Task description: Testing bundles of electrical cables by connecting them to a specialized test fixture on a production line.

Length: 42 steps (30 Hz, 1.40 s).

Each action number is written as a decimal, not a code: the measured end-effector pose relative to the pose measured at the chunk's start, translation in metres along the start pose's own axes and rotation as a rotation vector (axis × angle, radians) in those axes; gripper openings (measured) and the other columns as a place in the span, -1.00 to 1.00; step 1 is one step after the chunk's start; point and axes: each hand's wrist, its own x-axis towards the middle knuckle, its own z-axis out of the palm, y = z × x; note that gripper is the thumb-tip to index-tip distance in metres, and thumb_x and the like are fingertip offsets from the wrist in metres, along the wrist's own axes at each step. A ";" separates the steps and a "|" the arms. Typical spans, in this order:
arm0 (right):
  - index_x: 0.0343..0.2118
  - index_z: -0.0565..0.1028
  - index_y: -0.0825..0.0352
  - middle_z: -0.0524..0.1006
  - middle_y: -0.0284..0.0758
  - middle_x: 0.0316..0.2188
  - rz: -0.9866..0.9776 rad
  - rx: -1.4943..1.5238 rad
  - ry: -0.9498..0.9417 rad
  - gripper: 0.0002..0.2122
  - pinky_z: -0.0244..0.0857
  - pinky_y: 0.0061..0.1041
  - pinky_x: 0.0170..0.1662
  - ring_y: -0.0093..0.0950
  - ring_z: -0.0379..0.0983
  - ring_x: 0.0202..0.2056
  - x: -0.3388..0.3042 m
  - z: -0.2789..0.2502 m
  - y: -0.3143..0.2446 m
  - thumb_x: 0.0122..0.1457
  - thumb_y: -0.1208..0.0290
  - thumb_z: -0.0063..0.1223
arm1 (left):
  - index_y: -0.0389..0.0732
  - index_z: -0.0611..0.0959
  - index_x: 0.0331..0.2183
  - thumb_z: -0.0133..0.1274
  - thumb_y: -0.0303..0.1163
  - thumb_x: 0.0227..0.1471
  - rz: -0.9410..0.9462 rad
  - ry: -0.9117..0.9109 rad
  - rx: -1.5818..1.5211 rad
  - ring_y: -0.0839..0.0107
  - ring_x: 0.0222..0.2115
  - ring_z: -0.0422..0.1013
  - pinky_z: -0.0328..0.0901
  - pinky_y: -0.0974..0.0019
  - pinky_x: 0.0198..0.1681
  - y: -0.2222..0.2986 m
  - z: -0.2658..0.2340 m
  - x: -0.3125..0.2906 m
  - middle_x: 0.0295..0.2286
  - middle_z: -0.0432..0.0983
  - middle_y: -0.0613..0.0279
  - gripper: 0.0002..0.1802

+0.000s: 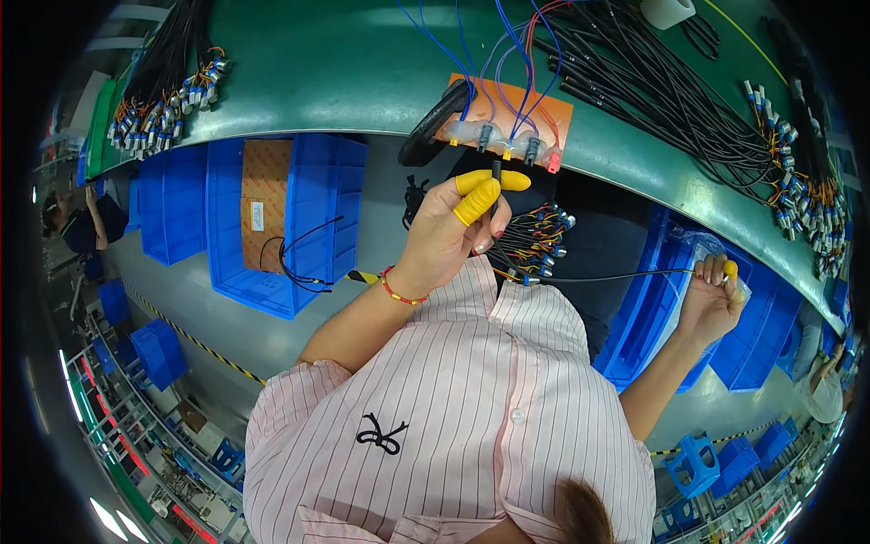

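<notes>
My left hand (458, 218), with yellow finger cots on its fingers, pinches a black cable end (496, 170). The cable end points up at the yellow connector in the front row of an orange test board (521, 95); whether they touch, I cannot tell. Off to the right, my right hand (711, 299) has its fingers closed on a thin black cable (625, 275), which runs back toward my left hand. A bundle of cables with silver-and-blue connectors (544, 238) lies just behind my left hand, partly hidden by it.
The board sits at the front edge of a green bench (344, 82). Black cables (662, 100) lie on the right, and another connector bundle (172, 100) hangs at the left. Blue bins (313, 218) stand below, with more blue bins (752, 317) near my right hand.
</notes>
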 end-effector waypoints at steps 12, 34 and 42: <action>-0.51 0.28 0.37 0.18 -0.34 -0.55 0.089 -0.048 -0.219 -0.87 -0.02 -0.51 -0.31 -0.52 0.04 -0.46 0.003 0.022 0.029 -0.02 0.40 -0.16 | -0.38 0.58 -0.19 -0.09 -0.33 0.25 -0.110 0.071 0.129 0.74 -0.76 0.14 0.00 0.66 -0.70 0.013 0.004 0.008 -0.60 0.44 0.22 -0.70; -0.45 0.34 0.42 0.22 -0.35 -0.55 0.104 -0.067 -0.235 -0.83 -0.01 -0.51 -0.30 -0.52 0.07 -0.46 0.000 0.032 0.032 -0.01 0.38 -0.16 | -0.40 0.56 -0.23 -0.12 -0.36 0.24 -0.125 0.119 -0.013 0.77 -0.74 0.06 0.08 0.65 -0.62 0.019 0.015 0.010 -0.63 0.36 0.34 -0.72; -0.56 0.24 0.32 0.16 -0.37 -0.59 0.046 -0.078 -0.316 -0.88 -0.05 -0.52 -0.36 -0.55 0.04 -0.50 -0.005 0.030 0.024 -0.04 0.40 -0.14 | -0.39 0.56 -0.23 -0.15 -0.28 0.27 -0.156 0.029 0.031 0.75 -0.77 0.16 0.19 0.66 -0.64 0.025 0.007 0.017 -0.66 0.38 0.33 -0.66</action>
